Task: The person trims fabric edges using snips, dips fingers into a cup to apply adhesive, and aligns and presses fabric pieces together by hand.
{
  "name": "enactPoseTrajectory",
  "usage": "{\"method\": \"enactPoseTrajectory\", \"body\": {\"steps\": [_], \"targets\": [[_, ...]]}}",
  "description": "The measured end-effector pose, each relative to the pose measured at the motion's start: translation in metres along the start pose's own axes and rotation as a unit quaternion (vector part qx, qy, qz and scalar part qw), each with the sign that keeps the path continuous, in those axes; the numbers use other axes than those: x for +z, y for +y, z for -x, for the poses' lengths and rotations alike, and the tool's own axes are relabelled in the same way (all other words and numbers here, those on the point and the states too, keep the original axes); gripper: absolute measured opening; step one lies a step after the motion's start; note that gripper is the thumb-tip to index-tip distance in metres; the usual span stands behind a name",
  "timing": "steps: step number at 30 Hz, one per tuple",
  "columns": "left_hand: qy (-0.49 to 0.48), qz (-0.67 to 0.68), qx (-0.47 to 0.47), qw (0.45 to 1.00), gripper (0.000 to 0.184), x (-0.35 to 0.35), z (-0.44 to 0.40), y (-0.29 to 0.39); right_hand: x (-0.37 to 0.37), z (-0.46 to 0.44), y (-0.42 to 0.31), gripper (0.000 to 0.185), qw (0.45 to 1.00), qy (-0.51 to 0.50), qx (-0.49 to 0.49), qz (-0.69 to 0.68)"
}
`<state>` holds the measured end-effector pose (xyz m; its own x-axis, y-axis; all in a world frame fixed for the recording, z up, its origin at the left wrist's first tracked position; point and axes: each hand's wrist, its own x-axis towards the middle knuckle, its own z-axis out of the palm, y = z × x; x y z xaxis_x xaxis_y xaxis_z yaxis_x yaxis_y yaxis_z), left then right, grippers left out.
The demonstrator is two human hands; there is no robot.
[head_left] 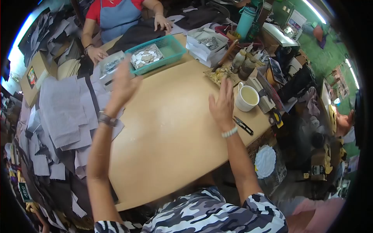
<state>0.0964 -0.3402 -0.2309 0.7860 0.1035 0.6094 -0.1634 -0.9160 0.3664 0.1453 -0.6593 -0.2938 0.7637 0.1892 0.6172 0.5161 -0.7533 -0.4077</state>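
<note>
Fingers (224, 91) of a worker's right hand (220, 110) point toward the far side of the table (167, 128), straight and close together with the thumb standing apart, gripping nothing, just left of a white cup (242, 105) of pale yellow liquid. Black thread snips (243, 126) lie near the cup, close to the table's right edge. At left, the worker's left hand (126, 87) is raised in front of a clear tray (105, 79) of metal pieces; its extended fingers are blurred, and it cannot be told how far they spread or whether they touch the tray.

Just right of that tray sits a teal basket (180, 50) bearing a tray of flat, pale pieces (147, 56). Farther right, a white paper-lined box (196, 46) holds more metal bits, with small bottles (238, 61) and a tall turquoise flask (246, 22) crowding the far right corner. Gray fabric pieces (62, 110) — layered and loosely stacked — fill the left side.

Across the table stands a second person in a blue apron (119, 17) (a red top shows beneath it), the co-worker's left hand (163, 23) beside dark cloth (138, 33) and the co-worker's right hand (98, 54) near the clear tray. The worker in front wears a camouflage shirt (217, 213), a pale beaded bracelet (229, 132) on the right wrist and a band (108, 119) on the left.
</note>
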Motion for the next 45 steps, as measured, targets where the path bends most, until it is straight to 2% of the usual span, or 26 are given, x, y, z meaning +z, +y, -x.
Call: {"method": "enactPoseTrajectory", "body": {"steps": [3, 6, 9, 13, 16, 19, 21, 24, 27, 30, 31, 34, 37, 39, 42, 45], "targets": [[-0.041, 0.075, 0.035, 0.996, 0.07, 0.07, 0.004, 0.053, 0.017, -0.047, 0.016, 0.079, 0.988, -0.001, 0.135, 0.078], [-0.1, 0.195, 0.025, 0.975, 0.058, 0.127, -0.009, 0.1, 0.044, -0.045, 0.033, 0.086, 0.97, -0.083, 0.155, 0.166], [-0.15, 0.243, 0.045, 0.957, 0.048, 0.167, -0.026, 0.135, 0.054, -0.025, 0.043, 0.089, 0.975, -0.033, 0.128, 0.179], [-0.18, 0.191, 0.008, 0.965, 0.041, 0.21, -0.035, 0.149, 0.065, -0.013, 0.052, 0.092, 0.978, -0.034, 0.101, 0.179], [-0.161, 0.164, -0.015, 0.973, 0.038, 0.216, -0.033, 0.151, 0.071, -0.007, 0.057, 0.088, 0.985, -0.021, 0.082, 0.15], [-0.206, 0.153, -0.044, 0.966, 0.041, 0.207, -0.036, 0.151, 0.068, -0.002, 0.051, 0.082, 0.987, -0.03, 0.072, 0.141], [-0.222, 0.149, -0.048, 0.962, 0.051, 0.208, -0.037, 0.15, 0.069, -0.001, 0.051, 0.08, 0.987, -0.031, 0.063, 0.143], [-0.233, 0.11, -0.044, 0.965, 0.061, 0.211, -0.038, 0.153, 0.06, 0.001, 0.048, 0.067, 0.989, -0.023, 0.064, 0.132], [-0.246, 0.091, -0.037, 0.964, 0.057, 0.21, -0.037, 0.152, 0.051, 0.001, 0.045, 0.057, 0.991, -0.024, 0.068, 0.116], [-0.221, 0.237, -0.033, 0.946, 0.05, 0.241, -0.032, 0.121, 0.052, 0.004, 0.049, 0.049, 0.995, -0.017, 0.065, 0.079], [-0.239, 0.263, -0.045, 0.933, 0.049, 0.245, -0.031, 0.117, 0.053, 0.004, 0.051, 0.047, 0.996, -0.013, 0.063, 0.062], [-0.274, 0.314, -0.068, 0.907, 0.046, 0.243, -0.032, 0.109, 0.054, 0.0, 0.05, 0.055, 0.997, 0.011, 0.075, 0.031], [-0.288, 0.313, -0.071, 0.902, 0.046, 0.237, -0.035, 0.114, 0.042, -0.006, 0.048, 0.064, 0.989, 0.047, 0.102, -0.1], [-0.308, 0.302, -0.085, 0.898, 0.046, 0.229, -0.039, 0.118, 0.042, -0.013, 0.048, 0.068, 0.995, 0.034, 0.093, -0.014], [-0.288, 0.379, -0.106, 0.873, 0.045, 0.223, -0.033, 0.121, 0.047, -0.018, 0.054, 0.069, 0.995, 0.003, 0.07, 0.072], [-0.24, 0.36, -0.088, 0.897, 0.051, 0.233, -0.03, 0.112, 0.047, -0.013, 0.055, 0.069, 0.995, -0.03, 0.069, 0.071]]}}
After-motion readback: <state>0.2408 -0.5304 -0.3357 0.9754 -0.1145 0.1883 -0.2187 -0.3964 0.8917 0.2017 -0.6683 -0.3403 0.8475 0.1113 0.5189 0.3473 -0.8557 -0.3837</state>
